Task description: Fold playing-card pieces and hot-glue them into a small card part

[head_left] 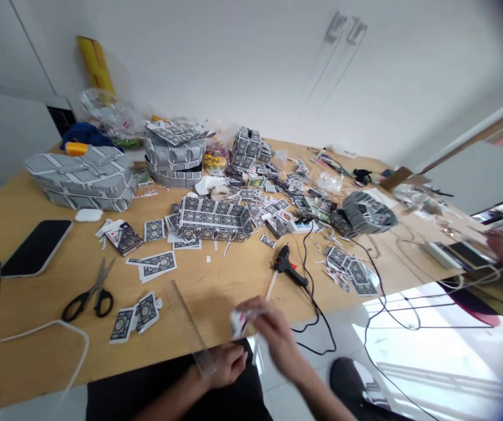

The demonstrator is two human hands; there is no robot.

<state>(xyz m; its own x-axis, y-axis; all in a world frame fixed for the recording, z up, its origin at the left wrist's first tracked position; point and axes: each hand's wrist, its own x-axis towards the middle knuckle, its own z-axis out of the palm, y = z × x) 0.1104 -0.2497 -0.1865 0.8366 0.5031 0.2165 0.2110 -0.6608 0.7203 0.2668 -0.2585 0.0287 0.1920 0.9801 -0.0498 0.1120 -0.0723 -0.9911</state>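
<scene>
My right hand is pinched on a small white and red playing card, blurred, just over the table's front edge. Beside it, my left hand hangs by my lap with curled fingers; whether anything is inside them is hidden. A clear ruler reaches over the table edge, its near end overlapping my left wrist. Black-handled scissors and several patterned playing cards lie to the left. A black hot glue gun with a white glue stick rests to the right.
A card-built open tray stands mid-table amid scattered cards. Grey woven-looking containers are behind left. A phone lies at left. Black cords hang off the front edge. Another person's hand is at far right.
</scene>
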